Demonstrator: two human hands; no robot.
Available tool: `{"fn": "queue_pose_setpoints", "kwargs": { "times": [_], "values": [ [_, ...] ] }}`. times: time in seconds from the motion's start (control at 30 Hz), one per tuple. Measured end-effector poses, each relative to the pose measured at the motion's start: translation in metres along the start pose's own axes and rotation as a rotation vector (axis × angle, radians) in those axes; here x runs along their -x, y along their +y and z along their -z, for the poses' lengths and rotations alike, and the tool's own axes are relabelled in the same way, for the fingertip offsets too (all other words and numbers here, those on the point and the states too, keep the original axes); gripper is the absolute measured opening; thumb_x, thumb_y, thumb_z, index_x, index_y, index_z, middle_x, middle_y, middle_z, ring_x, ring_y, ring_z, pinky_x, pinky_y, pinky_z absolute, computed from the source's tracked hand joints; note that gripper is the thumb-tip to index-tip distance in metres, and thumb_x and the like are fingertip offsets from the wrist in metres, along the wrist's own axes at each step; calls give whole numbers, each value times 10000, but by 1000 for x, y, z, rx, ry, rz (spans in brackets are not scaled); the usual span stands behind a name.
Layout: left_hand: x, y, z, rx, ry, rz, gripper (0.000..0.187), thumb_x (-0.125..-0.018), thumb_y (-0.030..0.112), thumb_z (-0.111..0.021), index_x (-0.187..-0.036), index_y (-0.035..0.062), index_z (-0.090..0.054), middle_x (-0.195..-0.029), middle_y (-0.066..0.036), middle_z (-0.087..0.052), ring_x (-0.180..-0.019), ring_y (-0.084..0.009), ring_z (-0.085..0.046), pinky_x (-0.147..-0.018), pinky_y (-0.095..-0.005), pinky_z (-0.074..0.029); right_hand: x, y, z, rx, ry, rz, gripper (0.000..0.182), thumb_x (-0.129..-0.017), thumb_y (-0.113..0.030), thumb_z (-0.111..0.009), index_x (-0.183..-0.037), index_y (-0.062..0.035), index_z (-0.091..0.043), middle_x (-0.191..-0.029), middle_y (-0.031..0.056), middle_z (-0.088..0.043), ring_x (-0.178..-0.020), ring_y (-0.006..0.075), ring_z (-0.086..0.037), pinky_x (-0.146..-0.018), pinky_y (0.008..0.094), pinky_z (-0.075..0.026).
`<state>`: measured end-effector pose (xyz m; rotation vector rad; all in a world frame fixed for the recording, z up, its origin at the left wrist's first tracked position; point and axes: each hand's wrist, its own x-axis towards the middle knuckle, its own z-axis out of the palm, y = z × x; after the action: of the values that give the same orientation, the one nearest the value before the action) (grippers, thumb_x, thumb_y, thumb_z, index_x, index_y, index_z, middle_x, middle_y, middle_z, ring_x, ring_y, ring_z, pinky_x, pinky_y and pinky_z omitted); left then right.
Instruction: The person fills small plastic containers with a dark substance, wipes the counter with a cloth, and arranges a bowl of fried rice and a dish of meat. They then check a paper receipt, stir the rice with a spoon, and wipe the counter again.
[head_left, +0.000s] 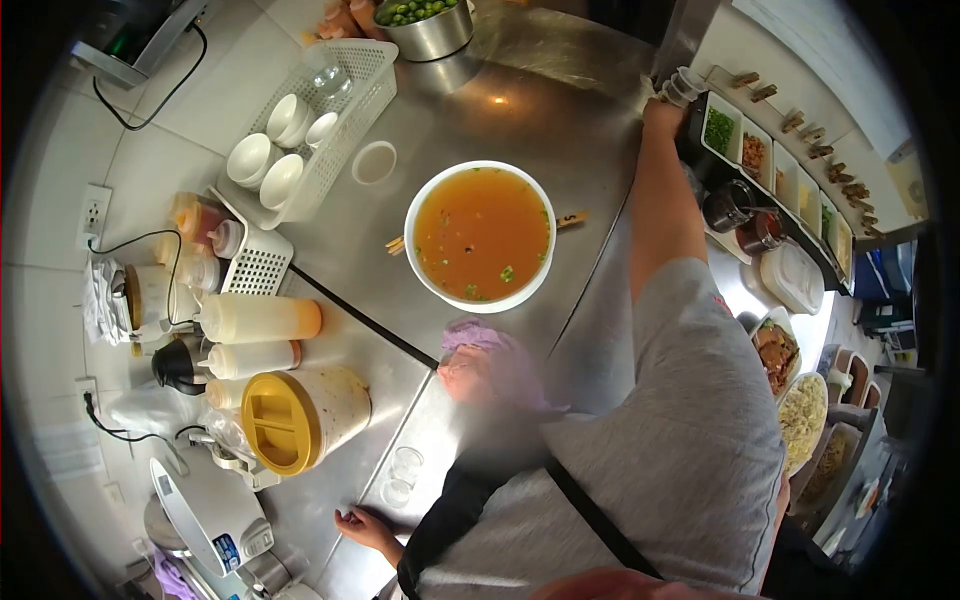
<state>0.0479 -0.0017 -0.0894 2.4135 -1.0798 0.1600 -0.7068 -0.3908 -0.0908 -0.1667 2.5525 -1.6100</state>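
Note:
My right arm stretches away to the upper right. At its end my right hand [663, 116] is at several clear plastic cups [684, 86], beside the topping rack; its fingers are too small and partly hidden to read. Low on the left, my left hand [366, 527] is held near the counter edge with loosely bent fingers and nothing visible in it. Close by lie two clear round lids or cups [403, 476]. A large white bowl [515, 303] of orange-brown broth [485, 230] with green bits stands on the steel counter [420, 130].
Wooden clothespins [572, 219] flank the bowl. Left are a basket [365, 75] with white cups [285, 180], squeeze bottles [262, 318] and a yellow-lidded tub [335, 410]. A metal pot [430, 35] of greens stands behind. Purple fabric [485, 335] shows above a blurred patch. Topping trays [755, 150] line the right.

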Motion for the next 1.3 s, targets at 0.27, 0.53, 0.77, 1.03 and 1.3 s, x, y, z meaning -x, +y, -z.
{"fn": "queue_pose_setpoints", "kwargs": {
  "times": [0.27, 0.53, 0.77, 1.03, 1.3],
  "values": [
    [2, 11, 4, -48, -9, 23, 360, -758, 89, -498, -1102, 1, -437, -915, -172, -463, -787, -275, -467, -704, -371, -404, -6, -5, -4, -25, 35, -75, 524, -698, -160, -563, -1174, -70, -362, -1173, 166, -455, -1067, 330, -452, -873, 377, -382],
    [5, 16, 8, -20, -8, 0, 367, -754, 96, -494, -1102, -5, -434, -906, -168, -461, -781, -276, -465, -705, -373, -404, 5, -11, 11, 15, 55, 3, 438, -673, -156, -573, -1087, -57, -467, -1112, 155, -507, -1028, 314, -486, -847, 377, -395],
    [3, 8, 3, -66, -11, 14, 363, -757, 110, -491, -1098, -2, -444, -900, -172, -465, -795, -270, -463, -704, -369, -403, -2, -7, 12, 70, 73, 63, 449, -650, -157, -599, -1071, -47, -490, -1098, 149, -519, -1012, 303, -501, -837, 372, -406],
    [2, 10, 2, -86, -9, 40, 341, -766, 126, -476, -1081, -3, -462, -898, -168, -470, -782, -268, -469, -704, -371, -404, 9, -13, 8, 21, 99, -79, 521, -656, -202, -620, -1103, -3, -438, -1153, 154, -471, -1042, 296, -476, -860, 354, -397],
    [-1, 8, 0, -102, -1, 37, 313, -773, 126, -461, -1055, -8, -482, -900, -179, -475, -781, -275, -491, -701, -373, -409, 3, -9, 3, 70, 105, -231, 536, -653, -169, -630, -1110, 19, -421, -1134, 194, -471, -1045, 322, -473, -875, 366, -389]
  ]
}}
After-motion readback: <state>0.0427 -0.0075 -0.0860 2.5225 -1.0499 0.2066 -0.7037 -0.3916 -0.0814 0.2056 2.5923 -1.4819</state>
